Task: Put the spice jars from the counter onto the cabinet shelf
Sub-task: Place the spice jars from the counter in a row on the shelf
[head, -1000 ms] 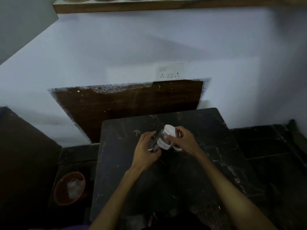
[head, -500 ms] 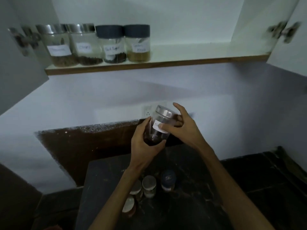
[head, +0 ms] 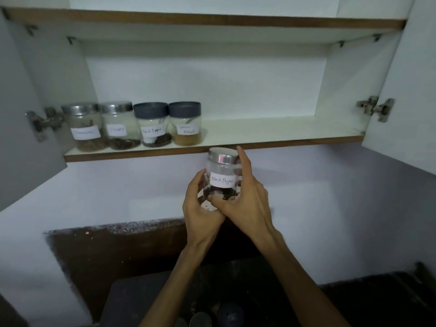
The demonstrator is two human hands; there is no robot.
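Open cabinet up top, doors swung wide. Held jar (head: 223, 179), steel lid, labelled Black Pepper, sits just below the shelf (head: 271, 132) edge, clamped between both hands: left hand (head: 200, 208) cupping the base, right hand (head: 245, 199) wrapped round the side. Four jars (head: 132, 126) already line the shelf's left end, lots of room beside them. More lids (head: 200, 320) show on the counter (head: 146, 298) below, so I'd guess roughly halfway.

Four jars (head: 132, 125) left on shelf (head: 271, 135)
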